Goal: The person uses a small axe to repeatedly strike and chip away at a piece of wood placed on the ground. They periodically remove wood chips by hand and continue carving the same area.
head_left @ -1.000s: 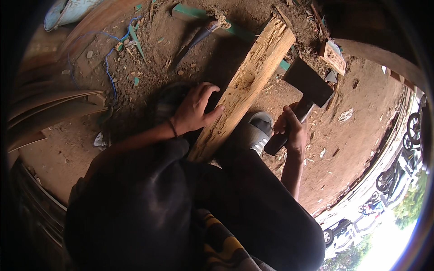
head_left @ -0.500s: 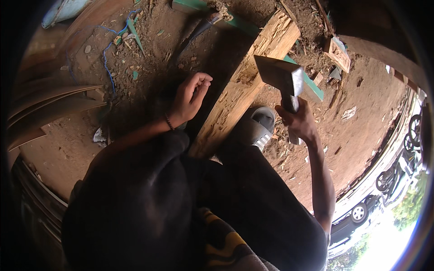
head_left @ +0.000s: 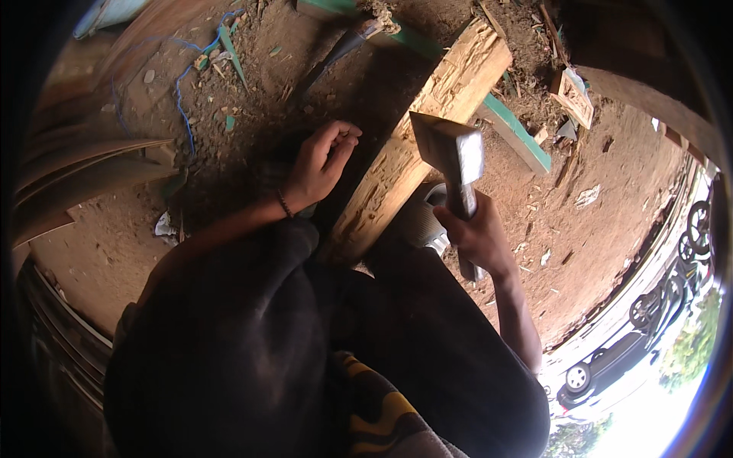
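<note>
A hatchet [head_left: 447, 146] with a broad metal head is in my right hand [head_left: 482, 238], whose fingers wrap round its handle. Its blade lies over the right side of a long wooden beam [head_left: 382, 183]; whether it touches the wood I cannot tell. The beam slants from between my legs up to the right, its top face rough and chipped. Left of the beam, my left hand [head_left: 324, 164] hangs past my knee with curled fingers and thumb against them, nothing visible in it. A dark bracelet [head_left: 285, 204] circles that wrist.
My shoe [head_left: 434, 217] stands right beside the beam. A green-sided board [head_left: 515, 133] lies under its far part. Curved sheets [head_left: 92, 172] are stacked at left, near a blue string [head_left: 182, 103]. Wood scraps [head_left: 573, 98] litter the dirt; vehicles [head_left: 603, 378] stand at lower right.
My right hand has moved left and slightly down, carrying the hatchet so its head is further over the beam. My left hand has stayed almost still.
</note>
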`<action>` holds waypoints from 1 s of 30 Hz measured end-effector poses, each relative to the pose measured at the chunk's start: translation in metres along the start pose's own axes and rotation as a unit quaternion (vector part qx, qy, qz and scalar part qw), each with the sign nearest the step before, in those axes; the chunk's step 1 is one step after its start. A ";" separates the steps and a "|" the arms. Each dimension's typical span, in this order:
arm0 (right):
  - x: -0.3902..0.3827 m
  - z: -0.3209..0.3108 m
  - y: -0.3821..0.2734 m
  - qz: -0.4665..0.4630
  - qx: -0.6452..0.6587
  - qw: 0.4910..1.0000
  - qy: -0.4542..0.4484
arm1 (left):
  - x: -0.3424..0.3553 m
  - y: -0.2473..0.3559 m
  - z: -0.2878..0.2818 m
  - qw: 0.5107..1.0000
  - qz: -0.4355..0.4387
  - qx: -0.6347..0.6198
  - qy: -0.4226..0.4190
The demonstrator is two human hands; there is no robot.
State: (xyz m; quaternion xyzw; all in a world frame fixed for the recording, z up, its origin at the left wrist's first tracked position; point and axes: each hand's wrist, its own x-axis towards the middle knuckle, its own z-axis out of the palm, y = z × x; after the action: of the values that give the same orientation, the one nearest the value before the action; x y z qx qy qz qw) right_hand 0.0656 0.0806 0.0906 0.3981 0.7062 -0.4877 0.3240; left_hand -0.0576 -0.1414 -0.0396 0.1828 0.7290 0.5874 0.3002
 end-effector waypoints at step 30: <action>-0.028 -0.020 0.028 0.065 0.721 0.651 -0.230 | 0.000 -0.002 0.004 0.997 0.074 0.021 0.004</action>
State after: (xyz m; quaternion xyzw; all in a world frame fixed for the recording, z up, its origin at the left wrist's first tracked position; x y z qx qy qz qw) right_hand 0.1020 0.0986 0.1089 0.4264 0.0075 -0.8967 0.1182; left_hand -0.0549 -0.1396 -0.0422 0.2405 0.7265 0.5936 0.2491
